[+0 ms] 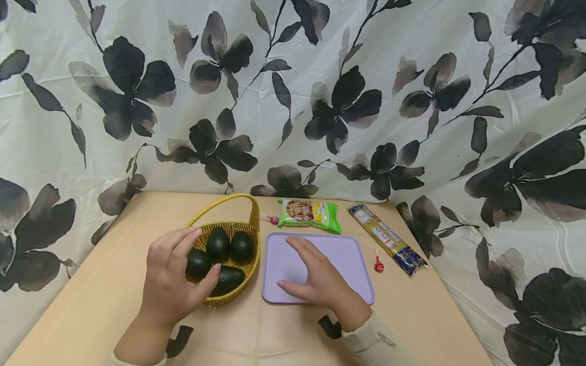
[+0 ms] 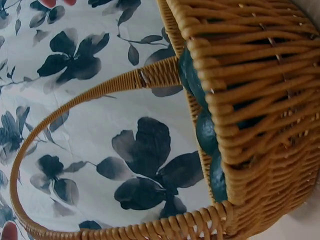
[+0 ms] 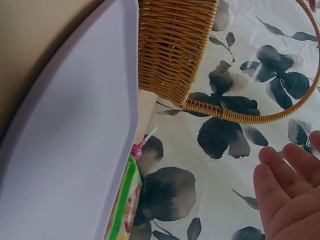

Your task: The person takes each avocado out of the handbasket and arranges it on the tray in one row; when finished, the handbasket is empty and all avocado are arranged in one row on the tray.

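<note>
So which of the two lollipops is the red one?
The red lollipop lies between the tray and the long packet; the pink lollipop is beside the green packet instead.

- Soft, even brightness covers the white cloth with dark flowers (image 1: 284, 117); I can't make out its source.
- Wrist views look dimmer, with small pale glints on the dark-green oval avocados (image 2: 206, 131).
- A dark shadow edges the flat lilac rectangular tray (image 3: 75, 130).

golden woven basket (image 1: 255, 223), dark green avocados (image 1: 217, 245), lilac tray (image 1: 343, 254), red lollipop (image 1: 378, 267), gold-and-navy packet (image 1: 386, 239), beige table (image 1: 265, 335), white cloth (image 1: 439, 25) with grey-black flowers (image 1: 123, 66)
</note>
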Demonstrator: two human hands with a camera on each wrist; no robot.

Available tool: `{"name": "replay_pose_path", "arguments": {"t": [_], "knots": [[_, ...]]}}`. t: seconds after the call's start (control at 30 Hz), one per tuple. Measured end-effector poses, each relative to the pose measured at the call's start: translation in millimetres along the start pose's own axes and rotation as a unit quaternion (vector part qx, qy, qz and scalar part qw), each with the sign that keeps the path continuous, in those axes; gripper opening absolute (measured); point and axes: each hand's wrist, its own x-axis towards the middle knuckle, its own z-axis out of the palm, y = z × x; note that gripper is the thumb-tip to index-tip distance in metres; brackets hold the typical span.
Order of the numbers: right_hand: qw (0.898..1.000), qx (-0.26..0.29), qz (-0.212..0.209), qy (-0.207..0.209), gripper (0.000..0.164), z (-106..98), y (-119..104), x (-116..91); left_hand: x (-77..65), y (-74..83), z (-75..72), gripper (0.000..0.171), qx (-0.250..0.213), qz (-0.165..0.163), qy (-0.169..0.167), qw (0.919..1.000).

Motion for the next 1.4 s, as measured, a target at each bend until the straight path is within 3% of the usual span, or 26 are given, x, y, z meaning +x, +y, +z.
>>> {"name": "replay_pose_path", "arguments": {"t": [0.57,0.87,1.23,1.4], "knots": [[0.997,0.065,0.036,-0.012,0.088,8.3,-2.2,13.1,-18.6,-16.7,-12.8,0.070,0.008,-0.090,-0.029,0.9955],[0.995,0.077,0.055,-0.014,0.086,13.7,-0.3,17.4,-33.0,-24.5,-19.3,0.072,0.012,-0.157,-0.066,0.9852],[0.989,0.115,0.086,-0.031,0.083,19.5,1.5,28.5,-40.9,-29.2,-26.4,0.065,0.000,-0.202,-0.078,0.9763],[0.986,0.128,0.094,-0.043,0.082,19.5,0.3,32.1,-45.2,-28.3,-30.5,0.066,0.006,-0.231,-0.096,0.9682]]}}
